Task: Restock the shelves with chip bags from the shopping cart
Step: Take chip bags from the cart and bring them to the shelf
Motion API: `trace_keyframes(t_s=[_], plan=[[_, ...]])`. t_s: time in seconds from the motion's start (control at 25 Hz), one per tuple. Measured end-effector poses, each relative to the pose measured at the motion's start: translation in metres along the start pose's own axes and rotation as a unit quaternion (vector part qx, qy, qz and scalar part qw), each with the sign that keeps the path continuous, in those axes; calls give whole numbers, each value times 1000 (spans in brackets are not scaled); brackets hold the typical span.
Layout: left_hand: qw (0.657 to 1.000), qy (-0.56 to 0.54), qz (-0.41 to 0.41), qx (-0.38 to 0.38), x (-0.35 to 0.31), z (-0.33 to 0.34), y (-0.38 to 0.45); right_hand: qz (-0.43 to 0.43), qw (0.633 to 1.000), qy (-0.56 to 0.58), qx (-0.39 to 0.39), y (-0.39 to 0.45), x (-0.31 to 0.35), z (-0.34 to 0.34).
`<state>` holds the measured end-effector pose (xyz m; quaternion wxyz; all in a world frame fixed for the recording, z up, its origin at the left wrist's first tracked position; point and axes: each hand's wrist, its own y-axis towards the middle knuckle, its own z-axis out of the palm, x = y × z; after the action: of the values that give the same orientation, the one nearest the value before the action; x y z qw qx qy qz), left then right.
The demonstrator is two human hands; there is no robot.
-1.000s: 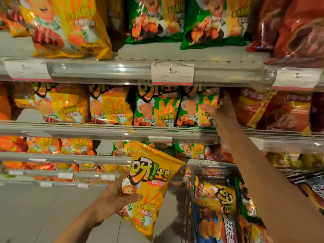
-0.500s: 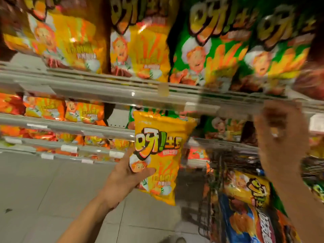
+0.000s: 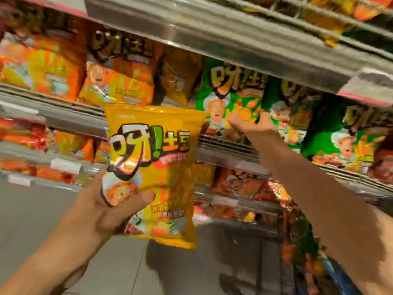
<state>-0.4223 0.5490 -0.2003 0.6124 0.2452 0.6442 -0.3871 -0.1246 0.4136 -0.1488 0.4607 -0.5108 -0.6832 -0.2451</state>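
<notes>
My left hand [image 3: 106, 209] grips a yellow chip bag [image 3: 157, 167] by its lower left corner and holds it upright in front of the shelves. Just behind the bag's top edge runs the metal shelf rail [image 3: 70, 120]. My right hand [image 3: 253, 124] reaches out to the green chip bags [image 3: 231, 99] on that shelf, fingers spread against the front of one of them. Whether it grips the bag I cannot tell, as the frame is blurred. Orange and yellow bags [image 3: 119, 81] stand on the shelf to the left of the green ones.
An upper shelf edge [image 3: 212, 30] with a price tag holder [image 3: 370, 86] juts out overhead. Lower shelves [image 3: 234, 201] hold more bags. The shopping cart [image 3: 302, 262] with bags stands at the lower right. Grey floor tiles [image 3: 32, 209] lie to the left.
The view has swung closer to the shelf. My left hand has lifted the yellow bag higher. My right hand has moved from the shelf rail up to the green bags.
</notes>
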Motion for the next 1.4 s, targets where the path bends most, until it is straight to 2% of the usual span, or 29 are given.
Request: trace_keyframes(t_s=[0.2, 0.4, 0.52, 0.76, 0.84, 1.04, 1.24, 1.4], plan=[[999, -28, 17, 11, 4, -13, -4, 21, 999, 0, -47, 14, 7, 6], [996, -48, 72, 3, -2, -6, 2, -73, 989, 68, -105, 1, 5, -21], [994, -47, 101, -2, -5, 4, 8, -114, 985, 89, -96, -2, -11, -55], [995, -27, 90, -37, -10, 20, 22, -90, 977, 151, -122, -6, -39, -108], [994, -10, 98, -49, -15, 27, 27, -97, 980, 136, -104, -10, -44, -114], [991, 3, 132, -22, -47, 63, 61, -116, 984, 121, -55, -21, -47, -133], [982, 47, 182, -26, -82, 106, 108, -121, 981, 127, -80, -17, -59, -151], [974, 62, 213, -49, -82, 143, 138, -131, 976, 141, -107, -3, -71, -157]])
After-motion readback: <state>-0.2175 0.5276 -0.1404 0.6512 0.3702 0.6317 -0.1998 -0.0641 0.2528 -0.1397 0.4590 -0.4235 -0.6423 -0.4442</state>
